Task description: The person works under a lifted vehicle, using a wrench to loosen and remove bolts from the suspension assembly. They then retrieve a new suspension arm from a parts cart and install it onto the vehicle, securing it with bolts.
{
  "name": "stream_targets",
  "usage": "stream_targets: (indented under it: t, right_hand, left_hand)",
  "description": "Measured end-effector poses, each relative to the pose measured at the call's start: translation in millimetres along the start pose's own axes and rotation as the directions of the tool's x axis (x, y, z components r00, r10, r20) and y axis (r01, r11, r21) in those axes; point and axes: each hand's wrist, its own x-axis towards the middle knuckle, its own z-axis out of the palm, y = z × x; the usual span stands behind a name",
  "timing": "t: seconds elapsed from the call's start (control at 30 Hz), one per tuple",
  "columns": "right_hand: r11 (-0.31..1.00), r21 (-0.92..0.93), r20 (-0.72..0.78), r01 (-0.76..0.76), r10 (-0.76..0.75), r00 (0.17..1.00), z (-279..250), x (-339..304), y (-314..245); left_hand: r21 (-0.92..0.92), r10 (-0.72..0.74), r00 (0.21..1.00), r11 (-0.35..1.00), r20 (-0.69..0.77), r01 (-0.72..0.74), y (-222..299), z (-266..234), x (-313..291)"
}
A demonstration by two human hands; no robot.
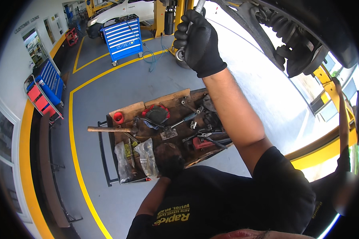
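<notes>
My right hand (199, 46), in a black glove, is raised high beside the car's underside, with its fingers wrapped round a silver wrench (200, 5). The ring-shaped end shows below the fist. My left hand (172, 164), also in a black glove, is low at the near edge of a tool tray (115, 108). A dark brown rounded shape merges with that glove; its fingers cannot be made out. Close by in the tray lie clear plastic bags (146, 157), a wood-handled hammer (109, 129), a ratchet (183, 120), pliers (206, 136) and a red tool (203, 143).
Overhead at right are a coil spring (281, 26) and other suspension parts of a lifted car. A yellow lift post (160, 20) stands ahead. Blue tool cabinet (123, 39) and a white vehicle (127, 11) are farther back. Another person's raised arm (342, 115) is at right.
</notes>
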Motion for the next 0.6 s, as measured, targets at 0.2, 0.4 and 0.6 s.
stream_targets:
  t: [0.2,0.4,0.6]
  right_hand:
    - [0.997,0.052,-0.063,0.062,-0.059,0.996,32.3,-11.7,7.7]
    - [0.860,0.511,0.047,-0.020,-0.005,0.999,62.6,-8.9,10.4]
    - [0.590,0.660,0.537,-0.465,0.062,0.841,41.5,-27.9,-59.8]
  left_hand:
    - [-0.050,-0.017,0.999,0.999,0.042,0.019,2.6,-2.4,0.8]
    - [-0.064,0.026,0.998,0.998,0.050,-0.023,-3.9,-0.7,0.5]
    - [-0.052,0.070,0.995,0.996,-0.065,-0.073,-5.6,5.8,0.5]
